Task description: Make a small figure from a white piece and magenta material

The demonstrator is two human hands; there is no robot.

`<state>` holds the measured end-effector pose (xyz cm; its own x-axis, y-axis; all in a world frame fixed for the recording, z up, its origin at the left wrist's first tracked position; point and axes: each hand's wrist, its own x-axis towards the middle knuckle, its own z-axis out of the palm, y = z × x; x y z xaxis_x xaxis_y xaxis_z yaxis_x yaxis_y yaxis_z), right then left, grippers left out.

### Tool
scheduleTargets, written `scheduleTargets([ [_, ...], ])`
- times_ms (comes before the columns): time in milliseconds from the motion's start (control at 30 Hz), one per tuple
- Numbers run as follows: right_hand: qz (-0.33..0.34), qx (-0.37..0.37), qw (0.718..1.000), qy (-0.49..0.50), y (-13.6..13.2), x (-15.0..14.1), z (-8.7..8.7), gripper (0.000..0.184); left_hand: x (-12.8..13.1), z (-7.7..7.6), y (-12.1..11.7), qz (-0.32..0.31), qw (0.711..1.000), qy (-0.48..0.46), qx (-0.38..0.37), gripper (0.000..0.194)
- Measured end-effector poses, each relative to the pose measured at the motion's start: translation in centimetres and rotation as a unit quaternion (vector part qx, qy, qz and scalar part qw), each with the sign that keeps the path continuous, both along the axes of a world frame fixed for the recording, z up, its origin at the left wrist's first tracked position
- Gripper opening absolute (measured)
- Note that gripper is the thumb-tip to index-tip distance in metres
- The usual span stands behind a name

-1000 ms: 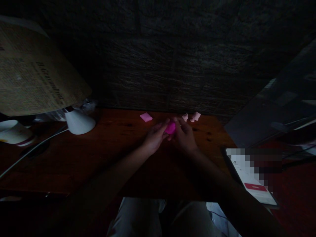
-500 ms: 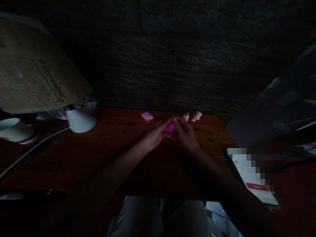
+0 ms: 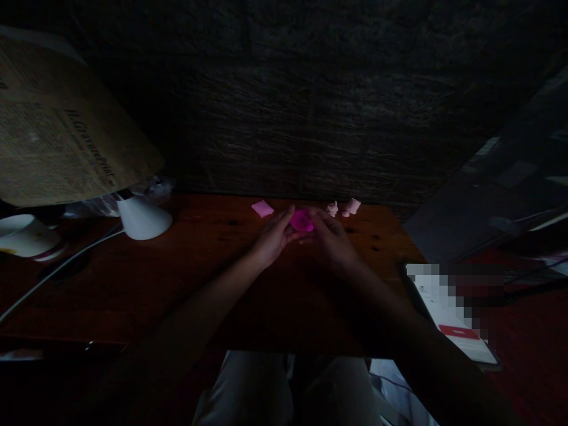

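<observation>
A bright magenta lump, soft-looking like modelling clay, is held between both hands above the wooden table. My left hand grips its left side, thumb on top and fingers beneath. From the right, my right hand pinches its edge; some of those fingertips are hidden. Behind the left hand lies a flat pink four-cornered piece. Just beyond the right hand sit a small pale pink figure-like piece and a pale pink chunky piece, whose exact kinds I cannot make out.
A lamp with a white cone base and printed paper shade stands left, its cable crossing the wooden table. Beside it is a paper cup. A tablet with a lit screen lies at the right edge. A dark wall rises behind.
The magenta lump now shows a broader, flatter face between the hands. The left thumb has shifted to its left edge. The pink pieces on the table stay put.
</observation>
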<state>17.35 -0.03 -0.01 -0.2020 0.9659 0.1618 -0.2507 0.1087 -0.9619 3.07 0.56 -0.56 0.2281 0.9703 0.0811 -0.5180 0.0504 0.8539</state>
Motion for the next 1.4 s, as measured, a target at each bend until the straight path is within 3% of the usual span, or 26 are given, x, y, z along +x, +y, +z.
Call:
scheduleTargets([
  [167, 0.006, -0.032, 0.998, 0.056, 0.0, -0.2, 0.0, 0.050, 0.2, -0.1, -0.4, -0.074, 0.997, -0.003, 0.011, 0.045],
  [400, 0.092, -0.041, 0.992, 0.077, -0.1, 0.5, 0.7, 0.044, -0.2, -0.2, -0.4, -0.061, 0.998, -0.010, 0.028, 0.040],
  [633, 0.063, -0.048, 0.992, 0.098, 0.0, 0.0, 0.3, 0.040, 0.3, -0.5, -0.1, -0.010, 1.000, -0.018, 0.005, 0.047],
  [900, 0.052, -0.027, 0.997, 0.045, -0.7, 0.0, 0.9, 0.045, 0.0, -0.5, -0.2, 0.025, 0.995, 0.063, 0.069, 0.046],
  [1167, 0.061, 0.003, 0.998, 0.000, -0.4, 0.2, 0.8, 0.049, -0.2, 0.1, -0.6, 0.091, 0.965, 0.174, 0.174, 0.047],
  [1400, 0.132, 0.044, 0.990, -0.030, -0.8, 1.1, 1.6, 0.058, -0.9, 0.9, -0.7, 0.113, 0.923, 0.257, 0.263, 0.044],
])
